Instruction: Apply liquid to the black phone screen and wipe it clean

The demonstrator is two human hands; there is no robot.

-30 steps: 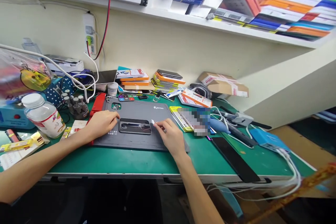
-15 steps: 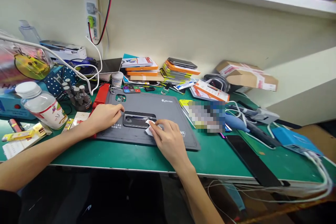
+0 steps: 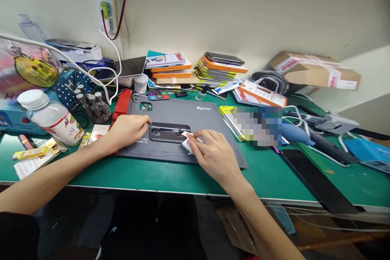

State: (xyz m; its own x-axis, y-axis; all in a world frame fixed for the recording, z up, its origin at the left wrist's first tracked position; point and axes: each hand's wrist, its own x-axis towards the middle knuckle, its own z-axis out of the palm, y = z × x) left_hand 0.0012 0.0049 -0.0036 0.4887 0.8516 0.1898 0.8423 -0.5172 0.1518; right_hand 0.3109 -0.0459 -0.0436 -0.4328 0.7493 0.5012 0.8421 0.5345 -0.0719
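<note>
A black phone (image 3: pixel 169 133) lies flat, screen up, on the grey mat (image 3: pixel 189 109). My left hand (image 3: pixel 130 131) rests at the phone's left end, its fingers curled together and touching or nearly touching that edge. Pinched in the fingers of my right hand (image 3: pixel 215 152) is a white wipe (image 3: pixel 187 145), which touches the right end of the phone's screen. A small green circuit board (image 3: pixel 146 107) shows at the mat's upper left.
Left of the mat stand a white-capped bottle (image 3: pixel 56 120), a screwdriver holder (image 3: pixel 97 109) and a red case (image 3: pixel 123 102). Stacked boxes (image 3: pixel 172 71) line the back. A large dark phone (image 3: pixel 317 180) and a cardboard box (image 3: pixel 319 71) are on the right.
The view has shifted, so the bench things appear farther right and mostly a little higher. My left hand stays by the phone's left end, and my right hand still holds the wipe at its right end.
</note>
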